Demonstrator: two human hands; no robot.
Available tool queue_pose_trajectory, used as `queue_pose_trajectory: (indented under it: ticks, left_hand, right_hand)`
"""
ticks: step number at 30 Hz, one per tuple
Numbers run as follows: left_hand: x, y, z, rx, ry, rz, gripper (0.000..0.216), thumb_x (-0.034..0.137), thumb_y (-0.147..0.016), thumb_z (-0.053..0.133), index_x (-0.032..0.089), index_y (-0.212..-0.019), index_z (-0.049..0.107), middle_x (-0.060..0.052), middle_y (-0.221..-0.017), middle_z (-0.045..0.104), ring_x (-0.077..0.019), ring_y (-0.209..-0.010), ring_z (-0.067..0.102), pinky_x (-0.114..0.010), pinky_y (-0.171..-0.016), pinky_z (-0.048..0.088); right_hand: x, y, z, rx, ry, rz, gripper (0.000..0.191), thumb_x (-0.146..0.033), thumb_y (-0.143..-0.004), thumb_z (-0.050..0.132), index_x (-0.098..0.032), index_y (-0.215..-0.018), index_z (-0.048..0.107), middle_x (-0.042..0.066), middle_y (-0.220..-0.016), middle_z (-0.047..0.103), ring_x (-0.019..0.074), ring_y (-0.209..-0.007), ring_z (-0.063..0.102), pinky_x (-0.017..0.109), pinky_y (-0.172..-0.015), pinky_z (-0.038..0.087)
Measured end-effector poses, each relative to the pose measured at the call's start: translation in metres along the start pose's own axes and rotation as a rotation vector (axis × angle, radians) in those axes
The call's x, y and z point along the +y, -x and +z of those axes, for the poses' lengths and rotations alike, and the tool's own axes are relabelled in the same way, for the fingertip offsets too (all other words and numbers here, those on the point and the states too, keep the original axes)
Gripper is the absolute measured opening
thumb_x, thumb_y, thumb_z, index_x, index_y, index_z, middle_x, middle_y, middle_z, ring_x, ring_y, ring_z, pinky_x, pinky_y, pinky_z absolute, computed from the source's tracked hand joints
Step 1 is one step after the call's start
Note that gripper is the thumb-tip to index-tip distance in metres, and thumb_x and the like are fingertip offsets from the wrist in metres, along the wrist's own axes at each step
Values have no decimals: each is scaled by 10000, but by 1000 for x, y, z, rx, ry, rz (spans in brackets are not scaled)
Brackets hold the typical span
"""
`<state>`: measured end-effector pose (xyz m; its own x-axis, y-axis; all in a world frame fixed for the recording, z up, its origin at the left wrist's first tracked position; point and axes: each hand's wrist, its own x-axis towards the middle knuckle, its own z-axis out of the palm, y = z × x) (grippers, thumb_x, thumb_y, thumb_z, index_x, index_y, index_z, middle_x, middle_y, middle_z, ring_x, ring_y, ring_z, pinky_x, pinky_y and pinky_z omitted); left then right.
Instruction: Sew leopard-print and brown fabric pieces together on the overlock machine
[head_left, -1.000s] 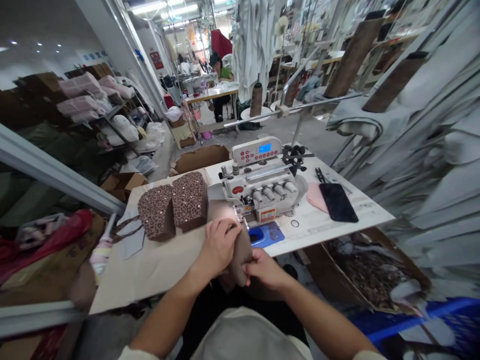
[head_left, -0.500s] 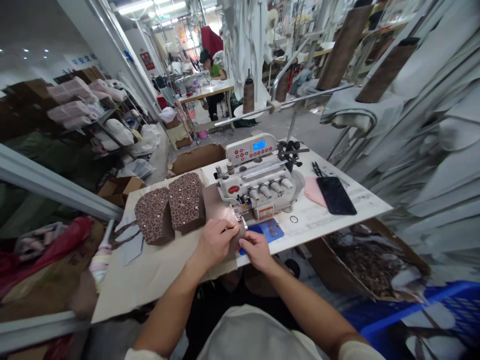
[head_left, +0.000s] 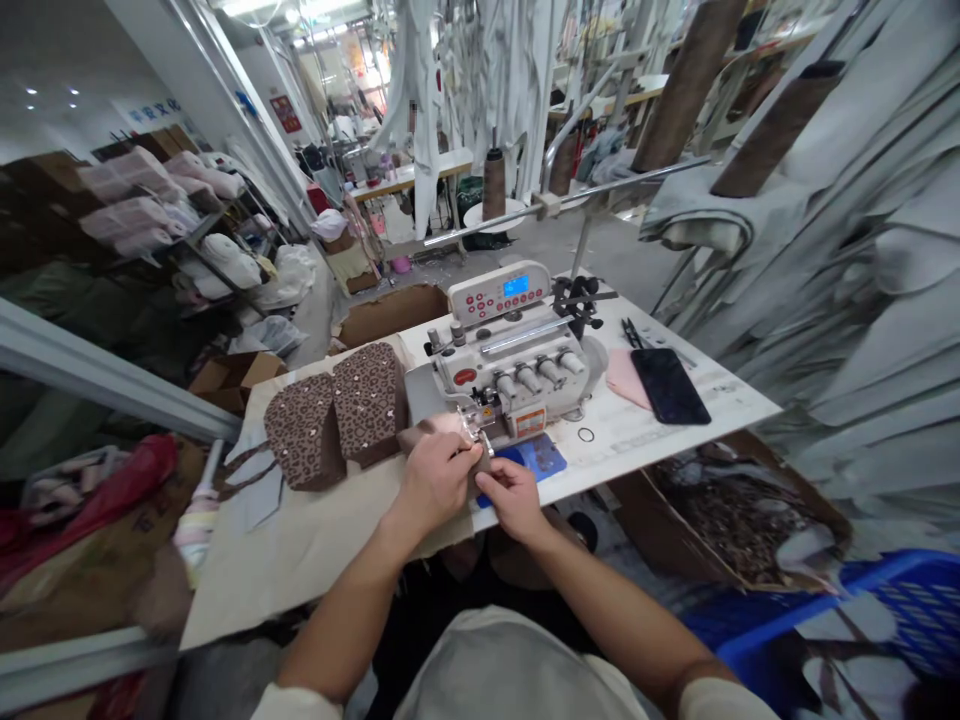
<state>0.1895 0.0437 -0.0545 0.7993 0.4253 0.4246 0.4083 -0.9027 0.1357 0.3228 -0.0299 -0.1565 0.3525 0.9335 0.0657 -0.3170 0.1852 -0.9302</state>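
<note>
A white overlock sewing machine (head_left: 517,360) with a lit blue display stands on the table. A piece of brown fabric (head_left: 421,431) lies at its presser foot (head_left: 475,428), under the small lamp's glow. My left hand (head_left: 439,478) is closed over the fabric, thumb and forefinger pressed together just in front of the foot. Close beside it, my right hand (head_left: 514,497) pinches the fabric's near edge between thumb and fingers. Fingers partly hide the cloth. Two stacks of leopard-print fabric pieces (head_left: 367,405) (head_left: 304,430) sit left of my left hand.
Right of the machine lie a black phone (head_left: 670,386), pink cloth (head_left: 627,378), snips (head_left: 630,332) and a black ring (head_left: 586,435). A thread rail (head_left: 570,200) with brown cones crosses behind. A box of scraps (head_left: 720,510) and blue basket (head_left: 787,625) stand below right.
The brown fabric has shifted toward me, baring more of the metal plate left of the foot. My hands stay close to the foot. Hanging white cloth now covers the distant person.
</note>
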Motion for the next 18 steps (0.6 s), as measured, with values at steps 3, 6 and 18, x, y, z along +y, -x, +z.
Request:
queue_pose_trajectory:
  ticks: [3,6,18]
  left_hand:
    - [3,-4,-1,-1,-10,3,318,184,-1021,434,179,-1127,734,-115,-975,698,-212,-875,622,-341,-731,415]
    - [4,-4,-4,-1,8,28,306,183,-1025,435,174,-1084,735,-105,-947,696,-207,-867,621,-330,-713,395]
    - [-33,11,3,313,319,-526,288,151,-876,560,212,-1103,727,-117,-1269,663,-272,-1220,583,-480,-1085,419]
  right_hand:
    - [9,2,-1,74,-61,2,364,-547,-799,805,-201,-802,694,-12,-668,664,140,-571,552,280,-573,492]
    - [13,2,-1,61,-133,8,340,-520,-814,812,-207,-803,678,-6,-667,697,153,-590,613,294,-603,519]
    - [3,1,1,-11,-275,13,301,-481,-803,846,-211,-857,725,20,-696,773,166,-612,694,318,-643,572]
